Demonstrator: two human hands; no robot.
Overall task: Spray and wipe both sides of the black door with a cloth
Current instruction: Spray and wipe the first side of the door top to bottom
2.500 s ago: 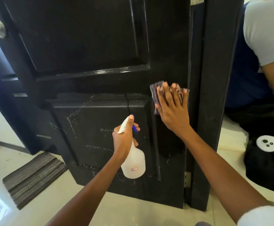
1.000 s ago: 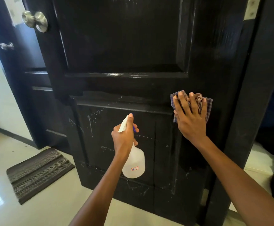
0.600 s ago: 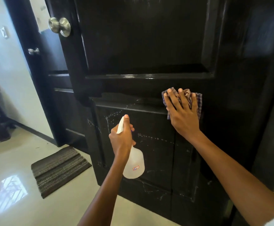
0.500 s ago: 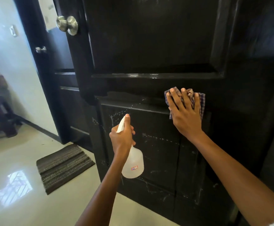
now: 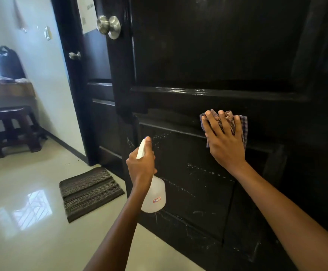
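Head view: your right hand (image 5: 224,142) presses flat on a crumpled checked purple-and-white cloth (image 5: 242,126), fingers spread and straight, not curled round it, pinning it against the glossy black panelled wooden door (image 5: 208,55). Cloth sits at about 2 o'clock from frame centre, right on the ledge at the top of the lower panel, under the horizontal rail.

Your left hand (image 5: 141,165) grips the neck of a translucent white plastic spray bottle (image 5: 155,196), fingers wrapped round it, one fingertip up at the white nozzle head; nozzle points toward the door. Bottle hangs at about 6 o'clock from centre, just in front of the lower panel, touching or not I cannot tell. Small red-edged label on the bottle body.

White droplet speckles and streaks cover the lower panel between the two hands and below them.

Round brushed-metal door knob (image 5: 109,26) at 11 o'clock, on the door's left edge. Grey ribbed doormat (image 5: 90,192) on the shiny cream tiled floor (image 5: 22,231) at 8 o'clock, near the door's bottom corner. Dark brown wooden stool (image 5: 12,130) at 9 o'clock, far left by the wall.
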